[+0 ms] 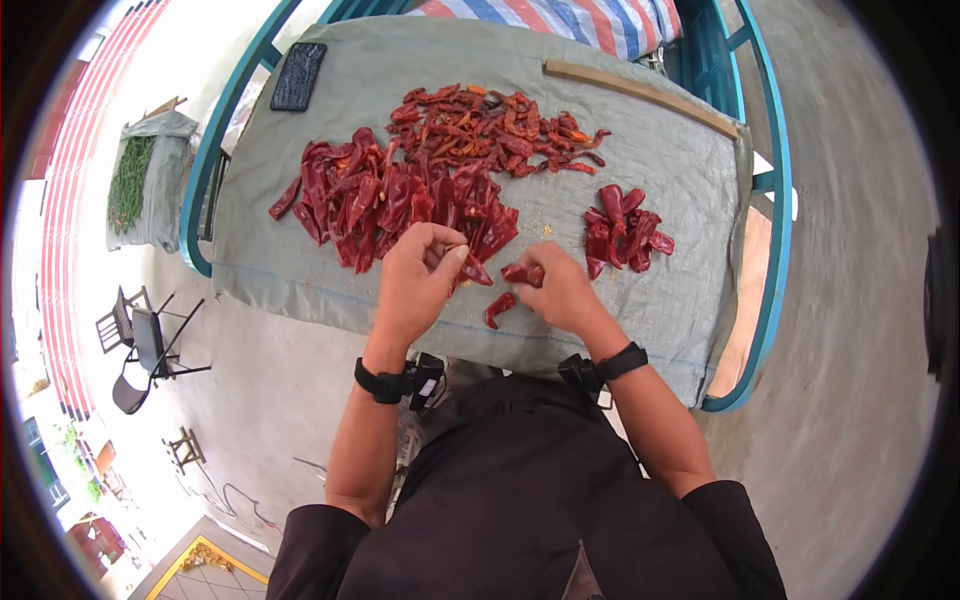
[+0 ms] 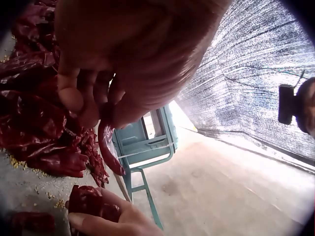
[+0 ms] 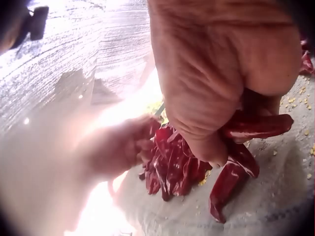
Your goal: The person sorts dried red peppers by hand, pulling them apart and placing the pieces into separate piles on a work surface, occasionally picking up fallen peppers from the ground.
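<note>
In the head view my left hand (image 1: 418, 285) pinches a slim red chili (image 1: 474, 268) between thumb and fingers, beside the large pile of red chilies (image 1: 365, 200). The same chili (image 2: 109, 147) hangs below the fingertips in the left wrist view. My right hand (image 1: 562, 290) grips a red chili piece (image 1: 522, 274), a short distance to the right. In the right wrist view a chili (image 3: 261, 126) sticks out from under the right hand (image 3: 216, 83). One loose chili (image 1: 498, 309) lies on the cloth near the table's front edge.
A darker, shrivelled chili pile (image 1: 490, 125) lies at the back, and a small pile (image 1: 625, 232) at the right. A dark phone-like slab (image 1: 298, 77) is at the back left, a wooden strip (image 1: 640, 94) at the back right. Teal rails (image 1: 205, 180) flank the cloth-covered table (image 1: 690, 300).
</note>
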`<state>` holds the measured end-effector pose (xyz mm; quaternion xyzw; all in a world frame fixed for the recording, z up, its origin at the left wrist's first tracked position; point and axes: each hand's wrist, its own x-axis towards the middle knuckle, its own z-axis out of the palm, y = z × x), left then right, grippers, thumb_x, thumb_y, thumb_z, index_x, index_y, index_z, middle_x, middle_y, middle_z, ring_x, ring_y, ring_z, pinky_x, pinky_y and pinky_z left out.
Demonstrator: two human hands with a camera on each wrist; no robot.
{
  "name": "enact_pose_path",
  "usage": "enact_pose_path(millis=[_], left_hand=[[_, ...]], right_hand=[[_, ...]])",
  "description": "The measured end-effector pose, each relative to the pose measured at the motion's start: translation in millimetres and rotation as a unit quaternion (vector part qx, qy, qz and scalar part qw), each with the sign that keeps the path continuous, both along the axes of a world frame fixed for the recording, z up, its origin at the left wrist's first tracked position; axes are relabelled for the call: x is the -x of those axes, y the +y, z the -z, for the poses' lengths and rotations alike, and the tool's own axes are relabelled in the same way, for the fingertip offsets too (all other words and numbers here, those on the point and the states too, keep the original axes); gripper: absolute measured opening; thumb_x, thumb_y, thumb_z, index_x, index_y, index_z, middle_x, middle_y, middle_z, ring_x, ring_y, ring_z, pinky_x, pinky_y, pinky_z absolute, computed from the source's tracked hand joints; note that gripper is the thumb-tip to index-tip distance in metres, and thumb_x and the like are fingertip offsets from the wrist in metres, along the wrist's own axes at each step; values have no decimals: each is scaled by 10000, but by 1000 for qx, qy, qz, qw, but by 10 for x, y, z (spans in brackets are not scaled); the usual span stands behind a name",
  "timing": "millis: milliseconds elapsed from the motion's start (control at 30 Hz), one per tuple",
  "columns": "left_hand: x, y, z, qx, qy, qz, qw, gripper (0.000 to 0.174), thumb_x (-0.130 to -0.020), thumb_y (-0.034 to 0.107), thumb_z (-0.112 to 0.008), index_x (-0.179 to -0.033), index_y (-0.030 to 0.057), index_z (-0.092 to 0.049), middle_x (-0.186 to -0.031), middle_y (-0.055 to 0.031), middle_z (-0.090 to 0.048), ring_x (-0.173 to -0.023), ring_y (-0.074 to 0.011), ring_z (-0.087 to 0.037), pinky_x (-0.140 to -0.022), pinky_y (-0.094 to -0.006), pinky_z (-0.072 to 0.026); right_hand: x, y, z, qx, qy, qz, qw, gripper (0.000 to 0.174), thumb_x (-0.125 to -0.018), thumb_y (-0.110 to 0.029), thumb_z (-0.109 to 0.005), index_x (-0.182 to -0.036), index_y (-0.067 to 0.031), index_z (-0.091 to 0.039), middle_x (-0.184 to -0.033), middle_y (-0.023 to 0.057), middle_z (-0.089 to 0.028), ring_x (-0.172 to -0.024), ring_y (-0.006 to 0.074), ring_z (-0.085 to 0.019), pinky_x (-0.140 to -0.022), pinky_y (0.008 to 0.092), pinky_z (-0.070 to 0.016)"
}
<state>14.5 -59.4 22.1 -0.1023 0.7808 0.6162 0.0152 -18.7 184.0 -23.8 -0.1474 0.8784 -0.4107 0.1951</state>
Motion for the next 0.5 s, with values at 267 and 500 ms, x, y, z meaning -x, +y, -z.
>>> enact_pose_path(millis=[267,500], left_hand=[[24,54,98,40,8,-27,999,119,-1013,30,-719,-1129,5,-715,-910,29,-667,-784,-41,-559,-714,-232,-482],[97,278,7,42,-3,44,998,179,-976,-17,-718,-1154,8,-721,-946,9,-669,-805,-60,-577,-750,-244,-507]], right_hand=[[-197,-121,147,-26,83,-112,990,286,-814,-80,-777,-1036,-39,-600,-1043,176,-637,-924,425,-664,-780,502,-541],[-64,183,-101,-2,45,102,994,322,-816,-84,-815,-1041,-29,-592,-956,185,-690,-882,387,-707,-781,459,-558]])
